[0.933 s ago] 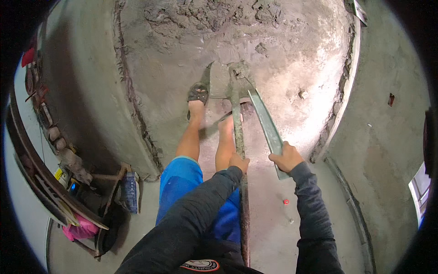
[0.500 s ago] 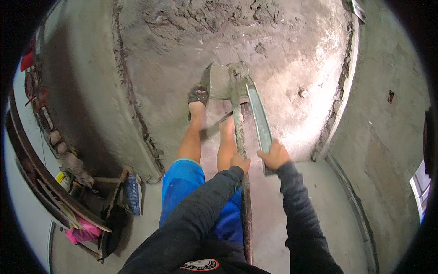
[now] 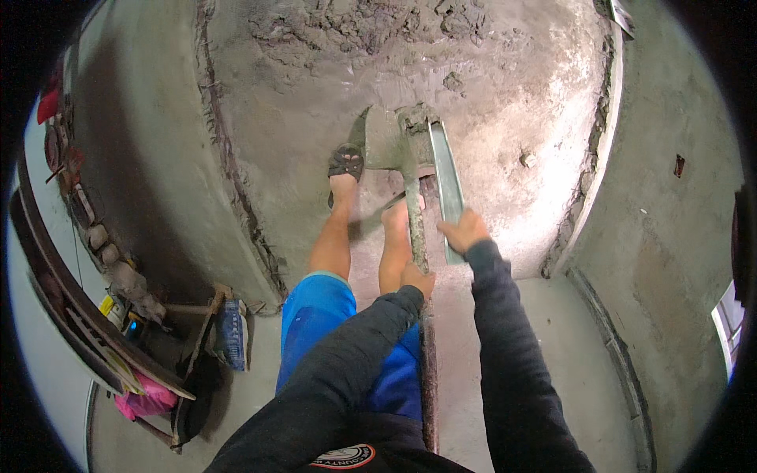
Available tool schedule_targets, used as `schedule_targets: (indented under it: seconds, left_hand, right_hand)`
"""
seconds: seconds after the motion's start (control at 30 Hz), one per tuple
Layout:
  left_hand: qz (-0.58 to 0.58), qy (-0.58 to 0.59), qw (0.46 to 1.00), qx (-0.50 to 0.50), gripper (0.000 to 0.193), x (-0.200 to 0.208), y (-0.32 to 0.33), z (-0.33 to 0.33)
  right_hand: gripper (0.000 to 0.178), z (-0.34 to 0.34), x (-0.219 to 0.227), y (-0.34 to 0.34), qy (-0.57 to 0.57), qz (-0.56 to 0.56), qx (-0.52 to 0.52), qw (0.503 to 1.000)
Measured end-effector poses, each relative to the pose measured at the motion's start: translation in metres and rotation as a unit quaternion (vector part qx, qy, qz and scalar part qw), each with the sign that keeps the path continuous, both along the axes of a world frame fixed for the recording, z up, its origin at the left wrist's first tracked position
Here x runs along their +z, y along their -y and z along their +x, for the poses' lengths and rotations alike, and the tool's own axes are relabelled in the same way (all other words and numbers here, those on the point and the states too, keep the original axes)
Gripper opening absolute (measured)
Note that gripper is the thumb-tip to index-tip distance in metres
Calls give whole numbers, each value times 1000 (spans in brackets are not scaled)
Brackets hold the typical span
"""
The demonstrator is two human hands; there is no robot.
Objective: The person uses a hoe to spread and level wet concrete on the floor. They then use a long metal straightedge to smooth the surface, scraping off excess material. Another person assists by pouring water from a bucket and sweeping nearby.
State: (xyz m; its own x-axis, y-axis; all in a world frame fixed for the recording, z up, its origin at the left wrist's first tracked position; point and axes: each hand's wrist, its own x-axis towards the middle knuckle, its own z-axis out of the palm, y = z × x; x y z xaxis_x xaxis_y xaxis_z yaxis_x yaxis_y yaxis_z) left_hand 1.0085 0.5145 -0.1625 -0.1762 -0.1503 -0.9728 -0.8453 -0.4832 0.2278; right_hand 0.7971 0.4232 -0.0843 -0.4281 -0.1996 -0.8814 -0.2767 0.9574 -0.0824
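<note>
My left hand is closed round the mortar-smeared handle of a shovel, whose blade lies on the wet floor ahead of my feet. Wet mortar clings along the blade's right side and where the handle joins it. In my right hand, fingers wrapped, is a long grey metal channel with raised edges. Its far end reaches the mortar at the right edge of the blade; whether it touches the blade I cannot tell. My right palm hides part of the channel's near end.
Rough mortar is heaped at the far side. Ragged mortar edges run along the left wall and right wall. My sandalled left foot stands beside the blade. At lower left are a wooden frame, a blue-and-white bag and pink cloth.
My right hand has moved the metal channel forward and slightly left, its far end now farther up beside the blade. My left hand and the shovel are nearly unmoved.
</note>
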Motion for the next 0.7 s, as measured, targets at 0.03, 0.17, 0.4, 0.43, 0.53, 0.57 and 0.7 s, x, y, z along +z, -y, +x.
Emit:
schedule_targets:
  seconds: [0.03, 0.17, 0.4, 0.43, 0.53, 0.57, 0.7]
  left_hand:
    - [23, 16, 999, -19, 50, 13, 16, -10]
    - [-23, 50, 996, -76, 55, 43, 48, -31]
    - [81, 38, 996, 30, 54, 9, 16, -8]
    - [124, 66, 989, 49, 54, 22, 29, -17]
    - [85, 23, 995, 46, 53, 26, 34, -16]
    - [65, 12, 997, 30, 53, 26, 34, -15]
    - [23, 29, 999, -8, 50, 28, 36, -13]
  right_hand:
    - [70, 9, 3, -26, -5, -27, 19, 999]
    - [64, 26, 48, -43, 55, 59, 7, 997]
    - [68, -5, -44, 15, 46, 13, -6, 999]
    - [68, -4, -47, 13, 46, 13, -14, 999]
    - [68, 14, -11, -7, -12, -55, 29, 998]
    - [68, 18, 8, -15, 14, -15, 40, 999]
    - [71, 24, 45, -38, 65, 65, 42, 995]
